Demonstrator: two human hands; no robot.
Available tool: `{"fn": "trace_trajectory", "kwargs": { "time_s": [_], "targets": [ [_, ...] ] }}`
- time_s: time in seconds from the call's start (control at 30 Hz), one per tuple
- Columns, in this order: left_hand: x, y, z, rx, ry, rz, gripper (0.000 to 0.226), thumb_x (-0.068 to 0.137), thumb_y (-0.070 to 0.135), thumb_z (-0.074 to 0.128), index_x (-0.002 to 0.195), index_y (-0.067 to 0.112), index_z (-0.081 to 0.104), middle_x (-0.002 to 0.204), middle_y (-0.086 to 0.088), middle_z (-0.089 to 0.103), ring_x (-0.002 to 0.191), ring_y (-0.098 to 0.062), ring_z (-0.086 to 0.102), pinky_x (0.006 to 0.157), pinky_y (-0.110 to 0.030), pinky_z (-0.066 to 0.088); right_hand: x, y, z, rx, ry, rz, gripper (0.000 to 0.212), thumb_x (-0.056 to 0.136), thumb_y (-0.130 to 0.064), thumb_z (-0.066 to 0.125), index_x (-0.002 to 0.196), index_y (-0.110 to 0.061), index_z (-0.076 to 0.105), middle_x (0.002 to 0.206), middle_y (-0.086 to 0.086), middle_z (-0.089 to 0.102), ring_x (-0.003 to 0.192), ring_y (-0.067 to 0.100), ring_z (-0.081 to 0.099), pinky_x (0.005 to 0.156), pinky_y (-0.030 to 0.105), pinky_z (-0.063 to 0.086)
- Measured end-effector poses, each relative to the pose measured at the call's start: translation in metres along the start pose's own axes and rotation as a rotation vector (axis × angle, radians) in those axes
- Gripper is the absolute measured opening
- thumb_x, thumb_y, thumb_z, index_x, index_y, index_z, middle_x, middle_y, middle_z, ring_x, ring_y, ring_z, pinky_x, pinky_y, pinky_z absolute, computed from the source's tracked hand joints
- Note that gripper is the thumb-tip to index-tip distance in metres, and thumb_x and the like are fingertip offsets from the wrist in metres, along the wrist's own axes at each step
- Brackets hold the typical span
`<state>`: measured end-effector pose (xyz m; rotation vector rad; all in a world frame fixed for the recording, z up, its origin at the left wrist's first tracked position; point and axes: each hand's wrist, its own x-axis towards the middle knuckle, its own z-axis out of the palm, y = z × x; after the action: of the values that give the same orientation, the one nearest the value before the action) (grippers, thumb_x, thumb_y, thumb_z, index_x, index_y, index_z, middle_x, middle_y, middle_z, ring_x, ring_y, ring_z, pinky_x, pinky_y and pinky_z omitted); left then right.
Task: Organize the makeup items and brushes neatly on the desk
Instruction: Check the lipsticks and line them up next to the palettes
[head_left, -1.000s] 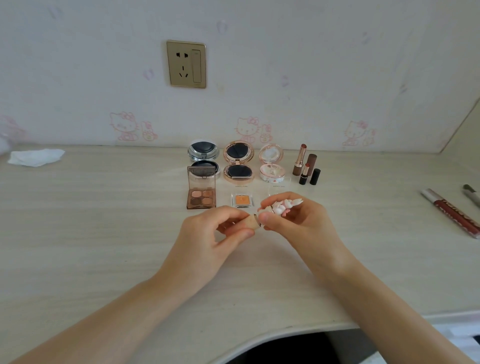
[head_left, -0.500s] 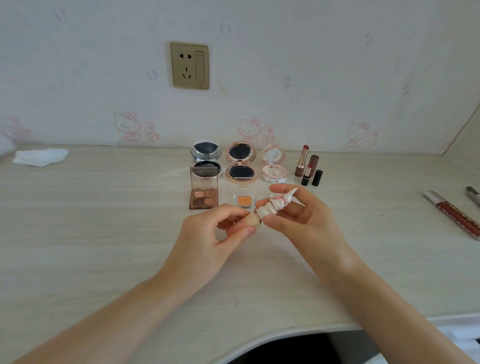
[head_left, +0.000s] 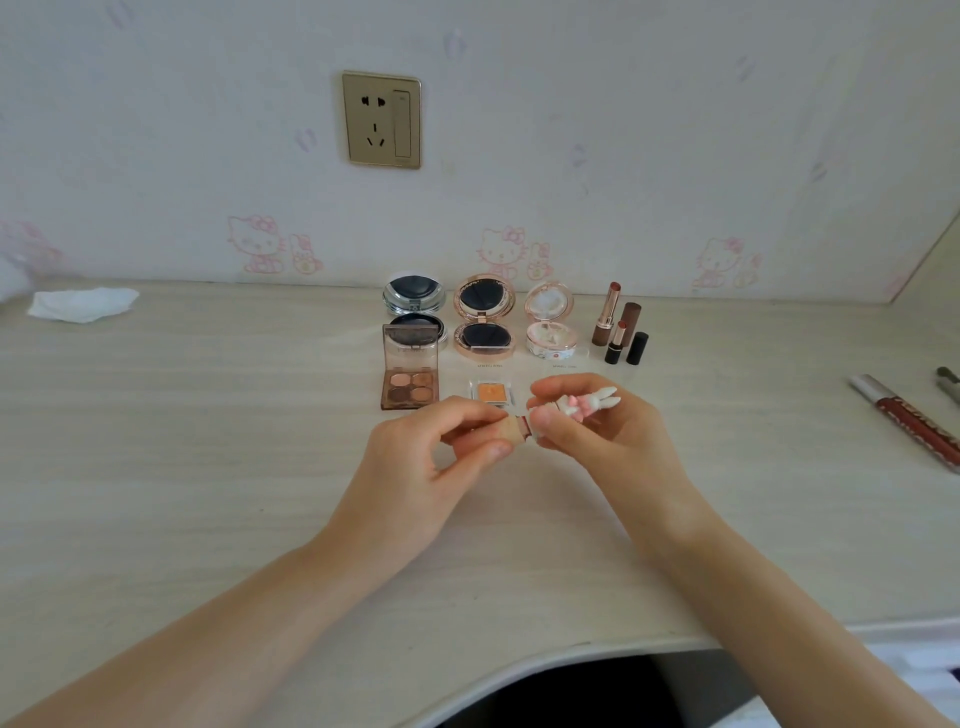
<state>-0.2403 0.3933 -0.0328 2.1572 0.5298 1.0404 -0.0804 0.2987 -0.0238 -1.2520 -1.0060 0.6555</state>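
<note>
both hands (head_left: 524, 431) pinch a rabbit-topped lipstick (head_left: 571, 408) just in front of the orange eyeshadow pan (head_left: 491, 392), left hand (head_left: 415, 467) gripping its base, right hand (head_left: 602, 441) its cap, apparently to open or close it above the bench (head_left: 208, 467).

back row: three open compacts (head_left: 483, 317) side by side, lipsticks (head_left: 618, 327) to their right
before them: eyeshadow palette (head_left: 410, 375) left of single eyeshadow pan (head_left: 492, 392)
far left: tissue (head_left: 80, 304)
far right: lip gloss tube (head_left: 909, 418)
</note>
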Motion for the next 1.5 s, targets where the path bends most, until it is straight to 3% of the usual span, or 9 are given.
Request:
{"fn": "trace_trajectory", "kwargs": {
  "time_s": [0.2, 0.37, 0.47, 0.6, 0.7, 0.87, 1.07, 1.2, 1.5],
  "targets": [
    [0.0001, -0.0005, 0.0003, -0.04, -0.012, -0.02, 0.019, 0.085, 0.024, 0.069, 0.103, 0.02, 0.071, 0.092, 0.018, 0.071, 0.09, 0.002, 0.065, 0.077, -0.006, 0.042, 0.0004, -0.0003, -0.002, 0.103, -0.04, -0.013, 0.039, 0.077, -0.004, 0.075, 0.112, -0.016, 0.062, 0.095, 0.004, 0.074, 0.089, 0.015, 0.069, 0.078, 0.021, 0.053],
    [-0.0004, -0.0006, 0.0006, -0.038, -0.01, -0.018, 0.02, 0.085, 0.024, 0.069, 0.105, 0.021, 0.07, 0.095, 0.016, 0.071, 0.093, -0.001, 0.065, 0.079, -0.008, 0.044, 0.0001, -0.0014, 0.0012, 0.036, 0.015, 0.022, 0.026, 0.074, -0.028, 0.078, 0.096, -0.02, 0.067, 0.084, -0.006, 0.072, 0.082, 0.011, 0.068, 0.073, 0.026, 0.057],
    [-0.001, 0.0005, 0.001, -0.034, -0.034, -0.012, 0.022, 0.086, 0.024, 0.068, 0.107, 0.02, 0.068, 0.097, 0.016, 0.071, 0.096, -0.001, 0.065, 0.083, -0.012, 0.046, -0.0001, -0.0006, 0.0008, 0.015, 0.016, 0.01, 0.01, 0.078, -0.015, 0.075, 0.084, -0.016, 0.067, 0.076, -0.004, 0.069, 0.076, 0.012, 0.066, 0.072, 0.029, 0.058],
    [0.0, 0.0001, 0.0003, -0.05, -0.028, -0.026, 0.019, 0.087, 0.02, 0.067, 0.107, 0.019, 0.068, 0.091, 0.017, 0.07, 0.09, -0.002, 0.065, 0.079, -0.009, 0.044, 0.0005, -0.0011, -0.0022, 0.134, -0.066, 0.035, 0.028, 0.077, 0.0, 0.073, 0.099, -0.017, 0.068, 0.096, 0.002, 0.073, 0.091, 0.017, 0.068, 0.082, 0.03, 0.054],
    [-0.0001, -0.0009, -0.0002, -0.034, -0.017, -0.021, 0.018, 0.087, 0.021, 0.067, 0.106, 0.022, 0.067, 0.089, 0.017, 0.068, 0.09, -0.003, 0.065, 0.078, -0.009, 0.043, 0.001, -0.0026, -0.0023, 0.204, -0.08, 0.071, 0.038, 0.074, -0.011, 0.073, 0.109, -0.018, 0.062, 0.11, 0.003, 0.072, 0.103, 0.019, 0.068, 0.08, 0.026, 0.054],
    [-0.0013, -0.0004, 0.0016, 0.013, -0.043, 0.026, 0.019, 0.087, 0.021, 0.068, 0.106, 0.024, 0.064, 0.097, 0.019, 0.069, 0.097, 0.002, 0.063, 0.081, -0.011, 0.044, 0.0001, -0.0027, -0.0006, 0.128, 0.01, 0.072, 0.02, 0.065, -0.029, 0.084, 0.078, -0.025, 0.07, 0.081, -0.006, 0.069, 0.08, 0.01, 0.067, 0.072, 0.024, 0.054],
    [-0.0013, 0.0002, 0.0011, -0.065, -0.083, -0.024, 0.015, 0.092, 0.023, 0.062, 0.106, 0.021, 0.065, 0.092, 0.013, 0.07, 0.083, -0.007, 0.068, 0.076, -0.014, 0.048, 0.0012, -0.0035, -0.0033, 0.197, 0.007, 0.052, 0.031, 0.068, -0.013, 0.081, 0.096, -0.021, 0.071, 0.094, 0.007, 0.075, 0.086, 0.018, 0.07, 0.077, 0.024, 0.054],
    [-0.0008, 0.0006, 0.0021, -0.13, -0.109, -0.065, 0.016, 0.093, 0.03, 0.056, 0.106, 0.023, 0.063, 0.092, 0.011, 0.071, 0.077, -0.009, 0.068, 0.07, -0.013, 0.048, 0.0006, -0.0067, -0.0028, 0.25, 0.013, 0.043, 0.041, 0.063, -0.019, 0.08, 0.101, -0.017, 0.066, 0.097, 0.009, 0.074, 0.087, 0.019, 0.07, 0.075, 0.025, 0.055],
    [-0.0018, -0.0051, 0.0037, -0.083, -0.097, -0.06, 0.033, 0.077, 0.02, 0.078, 0.102, 0.028, 0.058, 0.092, 0.017, 0.071, 0.09, -0.004, 0.067, 0.084, -0.02, 0.049, -0.0012, -0.0086, -0.0021, 0.221, -0.005, 0.035, 0.029, 0.072, -0.008, 0.075, 0.098, -0.021, 0.069, 0.097, -0.001, 0.07, 0.085, 0.013, 0.066, 0.075, 0.026, 0.052]
  ]
}}
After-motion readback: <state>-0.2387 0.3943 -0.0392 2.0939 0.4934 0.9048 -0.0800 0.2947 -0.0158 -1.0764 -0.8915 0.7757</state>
